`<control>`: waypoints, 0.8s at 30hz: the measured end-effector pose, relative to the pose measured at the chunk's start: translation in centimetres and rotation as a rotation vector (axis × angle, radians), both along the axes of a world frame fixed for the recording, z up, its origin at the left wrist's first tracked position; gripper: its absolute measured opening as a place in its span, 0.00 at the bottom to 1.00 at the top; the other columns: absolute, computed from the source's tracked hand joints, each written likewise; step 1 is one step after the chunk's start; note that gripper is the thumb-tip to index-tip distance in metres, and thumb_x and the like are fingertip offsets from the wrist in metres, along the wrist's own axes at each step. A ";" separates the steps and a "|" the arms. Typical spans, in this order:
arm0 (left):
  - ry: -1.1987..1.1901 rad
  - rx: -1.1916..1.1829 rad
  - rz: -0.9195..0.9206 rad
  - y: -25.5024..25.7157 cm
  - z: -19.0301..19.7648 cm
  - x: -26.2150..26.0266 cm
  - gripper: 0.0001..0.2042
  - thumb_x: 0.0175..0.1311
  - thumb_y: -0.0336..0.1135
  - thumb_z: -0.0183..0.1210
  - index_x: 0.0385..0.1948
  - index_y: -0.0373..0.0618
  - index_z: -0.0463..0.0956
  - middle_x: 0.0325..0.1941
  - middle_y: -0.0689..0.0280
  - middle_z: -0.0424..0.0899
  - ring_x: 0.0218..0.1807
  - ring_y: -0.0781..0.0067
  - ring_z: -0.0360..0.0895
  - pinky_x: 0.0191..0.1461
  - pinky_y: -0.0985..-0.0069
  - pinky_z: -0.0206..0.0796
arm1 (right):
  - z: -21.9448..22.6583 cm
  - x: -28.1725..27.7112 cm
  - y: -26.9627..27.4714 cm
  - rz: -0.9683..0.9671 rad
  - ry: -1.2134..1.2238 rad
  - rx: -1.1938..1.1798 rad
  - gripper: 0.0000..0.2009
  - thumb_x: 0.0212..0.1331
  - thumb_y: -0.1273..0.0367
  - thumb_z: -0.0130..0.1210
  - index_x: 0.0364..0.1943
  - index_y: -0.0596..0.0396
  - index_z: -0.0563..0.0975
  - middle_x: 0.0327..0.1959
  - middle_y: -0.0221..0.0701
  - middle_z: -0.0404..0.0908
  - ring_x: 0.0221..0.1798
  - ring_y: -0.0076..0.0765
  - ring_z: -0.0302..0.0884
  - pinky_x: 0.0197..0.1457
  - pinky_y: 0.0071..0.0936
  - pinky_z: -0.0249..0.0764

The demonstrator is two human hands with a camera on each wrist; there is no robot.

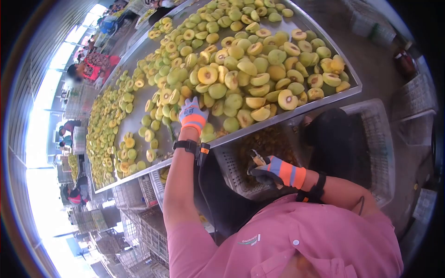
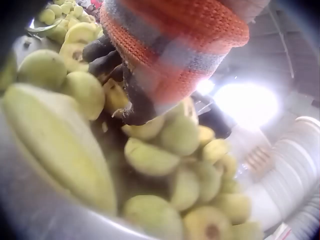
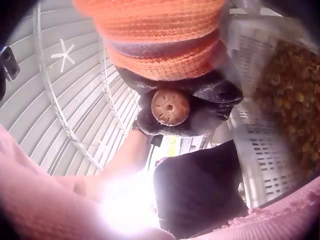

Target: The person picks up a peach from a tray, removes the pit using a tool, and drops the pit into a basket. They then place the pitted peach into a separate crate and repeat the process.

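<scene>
Halved yellow-green peaches (image 1: 245, 67), many with brown pits or pit hollows showing, cover a metal table (image 1: 320, 103). My gloved left hand (image 1: 193, 116) reaches in among them near the table's front edge. In the left wrist view its fingers and thumb curl around a peach half (image 2: 115, 95), partly hidden by the glove. My gloved right hand (image 1: 276, 171) is lower, in front of the table, gripping a wooden-handled tool (image 1: 258, 160) with a metal tip pointing up. The round butt of its wooden handle (image 3: 170, 107) shows below the fist in the right wrist view.
A plastic crate (image 1: 232, 173) with brown bits inside stands below the table edge, close to my right hand. Another pale crate (image 1: 382, 153) is at the right. Stacked crates (image 1: 143, 231) stand at lower left. Other people (image 1: 92, 67) are in the background.
</scene>
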State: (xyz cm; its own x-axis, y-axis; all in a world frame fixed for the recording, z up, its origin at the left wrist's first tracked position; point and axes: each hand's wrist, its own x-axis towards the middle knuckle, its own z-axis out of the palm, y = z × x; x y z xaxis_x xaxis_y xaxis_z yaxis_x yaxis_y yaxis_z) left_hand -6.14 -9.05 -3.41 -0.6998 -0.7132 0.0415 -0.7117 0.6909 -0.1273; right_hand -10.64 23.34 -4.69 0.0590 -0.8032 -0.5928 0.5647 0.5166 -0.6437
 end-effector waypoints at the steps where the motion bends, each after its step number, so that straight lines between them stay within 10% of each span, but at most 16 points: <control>1: -0.001 0.019 0.015 -0.3 -0.4 -0.8 0.30 0.53 0.46 0.65 0.60 0.48 0.71 0.62 0.55 0.72 0.60 0.51 0.72 0.62 0.60 0.68 | 0.1 -0.2 0.1 -0.017 -0.033 -0.015 0.11 0.60 0.60 0.63 0.30 0.51 0.81 0.19 0.22 0.75 0.17 0.17 0.67 0.19 0.21 0.61; 7: 0.269 0.244 -0.073 -3.1 -1.3 1.3 0.27 0.52 0.42 0.64 0.58 0.48 0.74 0.61 0.57 0.75 0.62 0.52 0.71 0.62 0.59 0.67 | 1.5 -0.8 0.0 -0.057 0.070 -0.062 0.12 0.61 0.58 0.61 0.31 0.51 0.80 0.19 0.22 0.74 0.16 0.18 0.65 0.16 0.21 0.58; 11: 0.599 0.596 -0.245 5.4 5.1 5.5 0.25 0.52 0.20 0.60 0.56 0.43 0.76 0.59 0.57 0.77 0.62 0.54 0.74 0.64 0.64 0.66 | 0.0 -0.2 -0.6 -0.293 0.005 -0.161 0.12 0.62 0.57 0.59 0.36 0.50 0.81 0.19 0.22 0.73 0.15 0.19 0.65 0.17 0.20 0.59; 19: 0.479 0.255 -0.665 18.7 6.0 7.3 0.30 0.49 0.19 0.57 0.61 0.36 0.69 0.65 0.48 0.70 0.61 0.42 0.70 0.64 0.57 0.65 | 1.0 -1.5 -1.1 -0.276 0.235 -0.502 0.20 0.59 0.48 0.60 0.33 0.53 0.79 0.20 0.22 0.75 0.19 0.16 0.68 0.19 0.20 0.62; 21: 0.478 0.250 -0.626 20.3 5.5 6.7 0.32 0.51 0.19 0.56 0.64 0.37 0.65 0.67 0.50 0.68 0.60 0.49 0.72 0.60 0.62 0.69 | 1.6 -1.7 -0.6 -0.278 0.082 -0.250 0.20 0.58 0.49 0.61 0.34 0.52 0.80 0.20 0.21 0.73 0.17 0.16 0.66 0.17 0.19 0.59; 24: 0.798 0.916 -0.274 21.6 7.4 7.3 0.34 0.55 0.18 0.55 0.69 0.39 0.59 0.66 0.56 0.71 0.63 0.62 0.72 0.60 0.71 0.69 | 2.1 -2.9 0.7 -0.293 0.152 -0.403 0.19 0.58 0.50 0.62 0.35 0.52 0.80 0.19 0.21 0.72 0.16 0.16 0.64 0.15 0.18 0.55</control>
State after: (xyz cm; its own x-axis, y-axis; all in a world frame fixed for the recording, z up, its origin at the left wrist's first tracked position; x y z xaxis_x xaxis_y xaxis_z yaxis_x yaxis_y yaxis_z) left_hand 1.15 12.59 3.98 -0.8380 -0.5385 0.0883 -0.1869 0.4352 0.8807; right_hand -13.56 24.04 -2.58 -0.2654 -0.9393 -0.2173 0.5332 0.0448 -0.8448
